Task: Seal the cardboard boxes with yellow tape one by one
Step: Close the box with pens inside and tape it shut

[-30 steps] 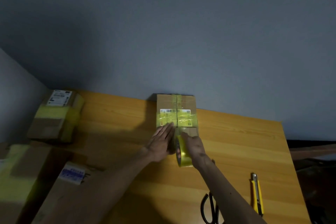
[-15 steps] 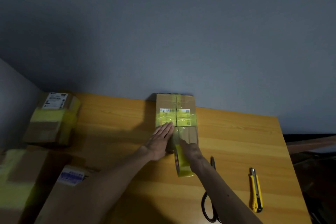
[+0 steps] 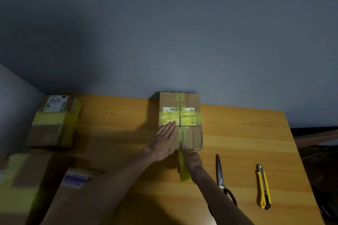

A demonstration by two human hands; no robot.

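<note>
My flat left hand [image 3: 162, 144] is pressing the centre-frame box [image 3: 194, 136], my right grip [image 3: 193, 161] is clutching the tape roll [image 3: 184, 171] just below it; seam strip seemingly laid, I'm needing the scissors [image 3: 220, 173] next.

A pair of scissors [image 3: 220, 173] is being borne by the wooden tabletop [image 3: 118, 115], its blades being pointed toward the grey wall [image 3: 182, 33]. A yellow utility knife [image 3: 263, 186] is being seen lying to their right, roughly parallel and apart.

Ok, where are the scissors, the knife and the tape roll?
scissors [image 3: 219, 170], head view, on the blades.
knife [image 3: 263, 190], head view, on the yellow handle.
tape roll [image 3: 184, 175], head view, on its yellow band.
</note>
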